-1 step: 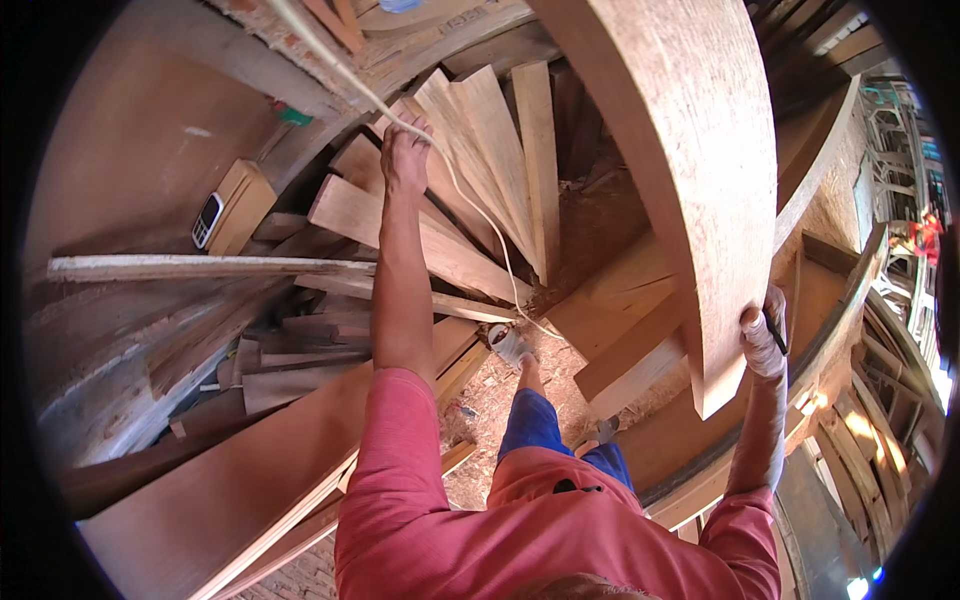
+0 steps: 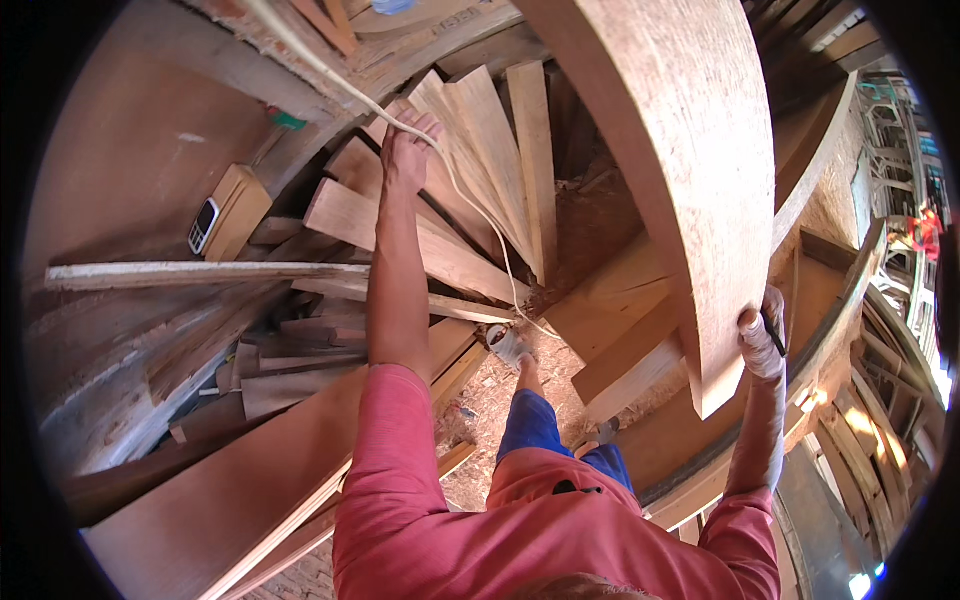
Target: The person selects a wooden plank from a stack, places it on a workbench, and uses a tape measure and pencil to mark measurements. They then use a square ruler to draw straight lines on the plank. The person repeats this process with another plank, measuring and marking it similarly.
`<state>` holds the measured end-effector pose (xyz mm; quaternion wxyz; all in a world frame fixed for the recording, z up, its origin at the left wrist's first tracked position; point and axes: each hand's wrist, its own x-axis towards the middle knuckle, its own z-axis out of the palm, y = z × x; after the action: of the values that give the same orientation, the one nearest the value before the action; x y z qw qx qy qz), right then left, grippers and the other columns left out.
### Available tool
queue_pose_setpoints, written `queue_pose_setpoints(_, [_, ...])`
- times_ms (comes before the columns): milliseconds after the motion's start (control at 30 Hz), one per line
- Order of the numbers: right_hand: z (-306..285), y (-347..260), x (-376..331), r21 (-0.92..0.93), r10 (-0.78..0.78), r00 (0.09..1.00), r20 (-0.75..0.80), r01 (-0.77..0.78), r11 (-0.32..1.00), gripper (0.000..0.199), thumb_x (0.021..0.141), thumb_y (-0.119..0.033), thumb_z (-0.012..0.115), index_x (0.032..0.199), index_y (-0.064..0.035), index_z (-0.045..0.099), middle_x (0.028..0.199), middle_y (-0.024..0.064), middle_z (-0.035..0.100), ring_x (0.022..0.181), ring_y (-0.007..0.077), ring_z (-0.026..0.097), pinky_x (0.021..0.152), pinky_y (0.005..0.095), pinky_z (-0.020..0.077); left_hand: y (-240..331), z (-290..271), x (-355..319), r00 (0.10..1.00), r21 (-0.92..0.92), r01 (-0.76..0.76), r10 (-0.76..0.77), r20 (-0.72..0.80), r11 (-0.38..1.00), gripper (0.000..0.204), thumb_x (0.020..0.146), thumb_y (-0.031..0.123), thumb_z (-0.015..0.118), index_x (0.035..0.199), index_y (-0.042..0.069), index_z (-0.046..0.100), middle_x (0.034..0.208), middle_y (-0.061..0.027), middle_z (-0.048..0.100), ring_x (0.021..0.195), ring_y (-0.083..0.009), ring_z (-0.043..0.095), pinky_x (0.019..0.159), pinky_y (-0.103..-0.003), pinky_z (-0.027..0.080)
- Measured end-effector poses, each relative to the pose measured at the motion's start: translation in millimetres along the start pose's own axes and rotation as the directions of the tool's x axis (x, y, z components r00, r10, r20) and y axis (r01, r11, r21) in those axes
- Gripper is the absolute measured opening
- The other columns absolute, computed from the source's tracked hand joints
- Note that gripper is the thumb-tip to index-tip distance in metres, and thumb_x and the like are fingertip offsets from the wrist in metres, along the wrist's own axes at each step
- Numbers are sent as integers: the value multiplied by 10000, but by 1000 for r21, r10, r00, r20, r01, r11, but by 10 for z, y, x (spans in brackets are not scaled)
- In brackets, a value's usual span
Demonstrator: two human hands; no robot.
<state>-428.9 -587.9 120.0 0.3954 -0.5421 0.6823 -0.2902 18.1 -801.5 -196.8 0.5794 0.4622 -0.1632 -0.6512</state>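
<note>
Reaching far ahead, the left hand (image 2: 408,150) lies with fingers spread flat on a fan of leaning planks (image 2: 480,170), touching a pale cord (image 2: 470,215) that runs down past it. On the right, the right hand (image 2: 762,340) curls its fingers round the near edge of a large curved wooden board (image 2: 680,170), a dark pencil-like tool (image 2: 775,335) pinned against it. A small phone (image 2: 203,226) sits on a wood block (image 2: 238,205) at far left.

Rough, matt wooden board (image 2: 680,160)
</note>
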Motion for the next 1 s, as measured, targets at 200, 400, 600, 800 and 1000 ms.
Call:
queue_pose_setpoints(200, [-44, -48, 120, -28, 56, 990, 128, -52, 998, 952, 752, -895, 663, 972, 31, 699, 696, -36, 550, 695, 85, 505, 609, 297, 384, -103, 486, 795, 967, 831, -255, 137, 215, 495, 795, 927, 281, 757, 1548, 37, 325, 1369, -302, 589, 1324, -457, 549, 1086, -588, 443])
queue_pose_setpoints(400, [-25, -113, 142, -1, 128, 982, 136, -129, 992, 1098, 698, -915, 685, 1168, 77, 694, 863, 34, 667, 839, 123, 605, 738, 318, 474, -239, 777, 1104, 896, 931, -364, 265, 356, -18, 707, 907, 290, 759, 1460, 33, 400, 1337, -292, 582, 1293, -454, 533, 1065, -592, 416])
queue_pose_setpoints(600, [-64, -106, 159, 5, 139, 976, 169, -142, 990, 1116, 694, -889, 718, 1241, 82, 677, 922, 69, 705, 894, 142, 644, 780, 331, 502, -335, 766, 843, 847, 925, -290, 384, 367, -244, 624, 888, 299, 760, 1372, 29, 475, 1305, -283, 575, 1261, -450, 517, 1044, -595, 389])
queue_pose_setpoints(800, [-58, -106, 158, 41, 89, 979, 184, -98, 994, 1104, 723, -868, 714, 1250, 100, 663, 926, 61, 699, 895, 133, 629, 783, 326, 497, -341, 282, 34, 809, 923, -144, 494, 317, -358, 547, 868, 309, 762, 1284, 25, 549, 1273, -274, 568, 1229, -447, 502, 1023, -598, 363])
queue_pose_setpoints(1000, [-77, -73, 129, 57, 6, 976, 220, -19, 998, 937, 823, -811, 673, 1135, 73, 679, 833, -12, 600, 784, 91, 507, 684, 284, 402, -220, -322, -1136, 851, 964, -1, 506, -138, 264, 444, 870, 135, 784, 1177, -26, 507, 1195, -301, 574, 1137, -460, 577, 955, -512, 484])
